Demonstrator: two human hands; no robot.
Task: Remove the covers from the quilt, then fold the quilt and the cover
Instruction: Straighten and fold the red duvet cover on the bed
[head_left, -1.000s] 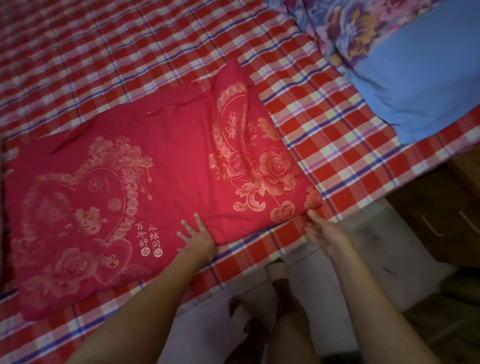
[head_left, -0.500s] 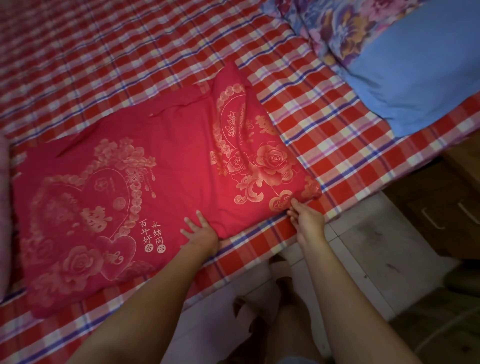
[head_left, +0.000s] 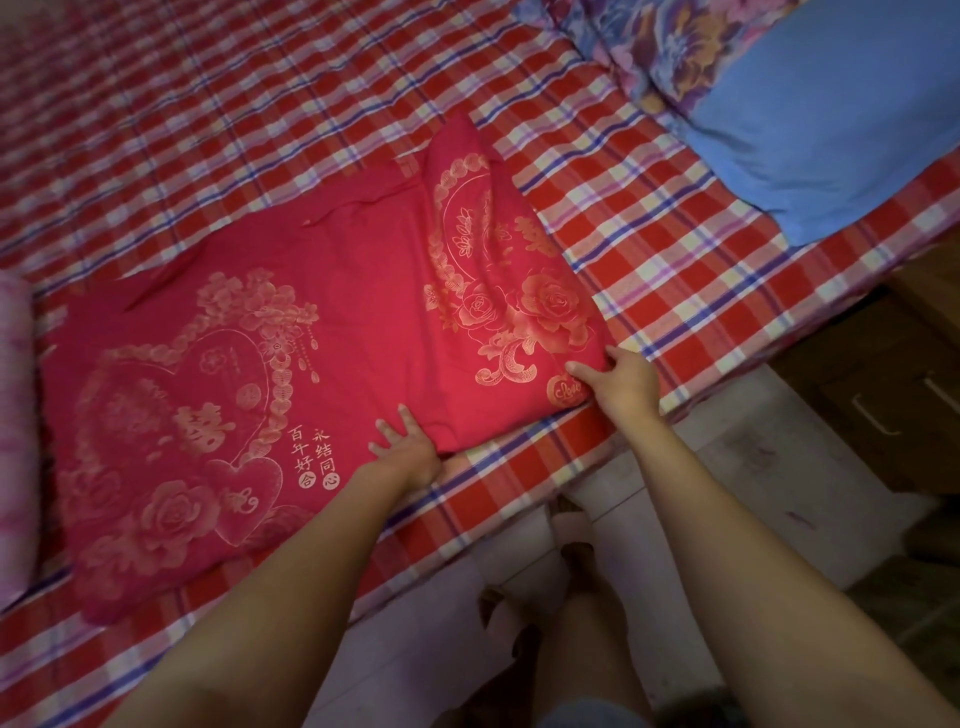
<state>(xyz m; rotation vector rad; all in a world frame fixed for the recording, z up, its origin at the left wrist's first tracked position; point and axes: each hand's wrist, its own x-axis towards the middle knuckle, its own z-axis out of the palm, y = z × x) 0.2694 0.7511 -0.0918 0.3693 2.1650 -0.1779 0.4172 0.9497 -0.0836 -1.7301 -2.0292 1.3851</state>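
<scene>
Your right hand pinches the near right corner of the red cover. The thumb lies on top by the small heart print, and the other fingers curl at the edge. How far they reach under the cloth is hidden.

Your left hand lies flat with its fingers spread and straight, pressing the cover's near edge about midway along its length. It holds nothing, only pins the cloth to the plaid sheet.

From those two hands the cover spreads away from you and to your left. Its long axis runs left to right along the edge of the bed, with the right end tilted a little further from you. The part between your hands and beyond looks like a layer doubled over the rest, its inner edge running away from your left hand.

So most of the cloth lies left of your right hand, which is the only hand at an end. I judge that the next fold turns on this. The corner has to travel left along the long axis, with your left hand marking the hinge line.

The far right corner is free and untended, so it may lag or skew.

A blue pillow and floral bedding sit well apart at the upper right, and a pink bundle lies just beside the cover's left end.
</scene>
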